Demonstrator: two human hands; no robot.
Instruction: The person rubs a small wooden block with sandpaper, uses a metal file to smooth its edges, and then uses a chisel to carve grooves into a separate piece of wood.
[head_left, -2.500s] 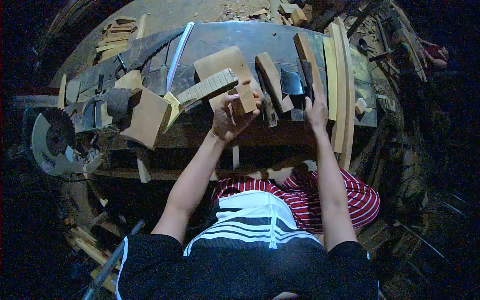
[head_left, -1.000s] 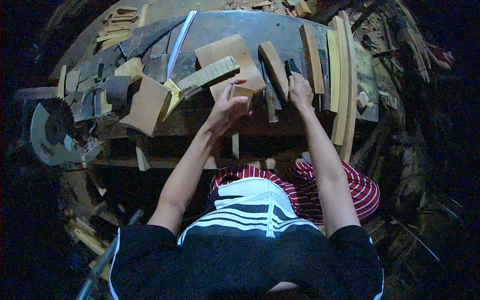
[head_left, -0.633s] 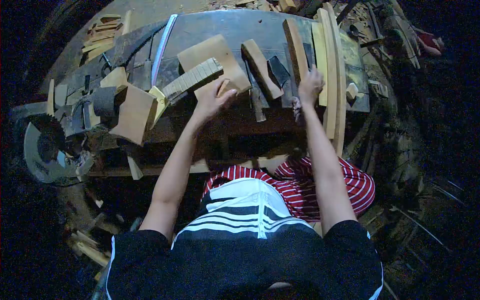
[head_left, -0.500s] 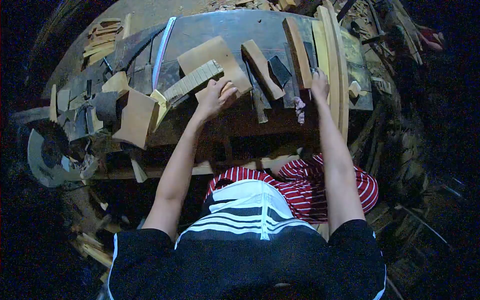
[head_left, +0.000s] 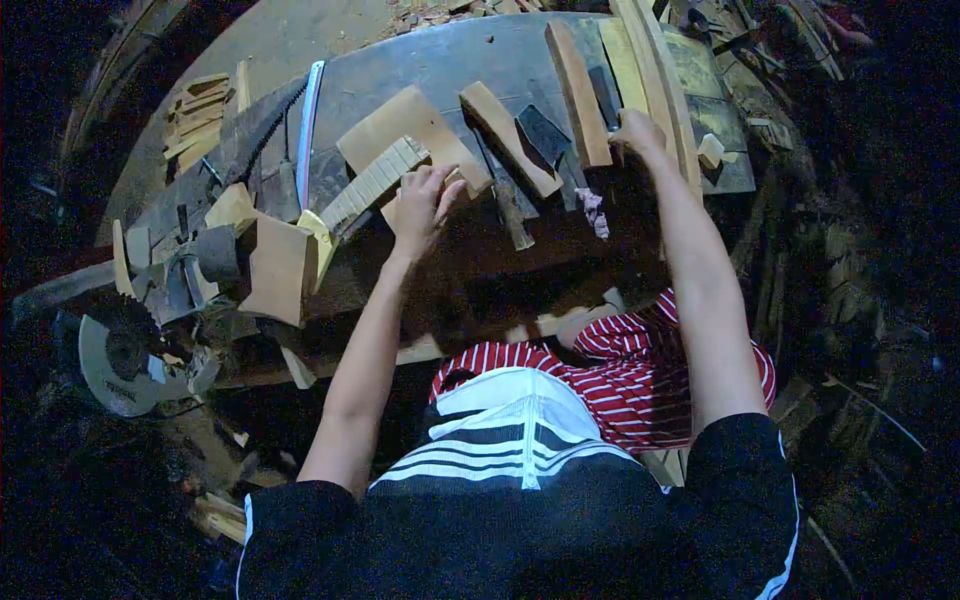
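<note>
My left hand (head_left: pixel 424 208) rests at the near edge of a flat wooden board (head_left: pixel 393 117), its fingers loosely curved and the thumb apart. Beside its fingertips, a grooved wooden block (head_left: pixel 375 184) lies slantwise over the board. My right hand (head_left: pixel 640 132) is closed, fingertips pressed together beside the near end of a long wooden block (head_left: pixel 578 95). Whatever lies between those fingertips is too small and dark to name. Between my hands are a shaped wooden piece (head_left: pixel 510 138), a dark flat piece (head_left: pixel 543 135) and a crumpled pinkish scrap (head_left: pixel 593 213).
Long pale strips (head_left: pixel 660 75) run along the bench's right side. A handsaw (head_left: pixel 268 130) and a whitish straight strip (head_left: pixel 311 130) lie to the left. A curved-edged wooden piece (head_left: pixel 277 270) stands nearer, above a round pale disc (head_left: pixel 112 365). Wood offcuts (head_left: pixel 197 120) are piled at the far left.
The view has shifted slightly. My right hand has moved up along the long block's side, away from its near end. My left hand stays by the grooved block, its thumb now more raised.
</note>
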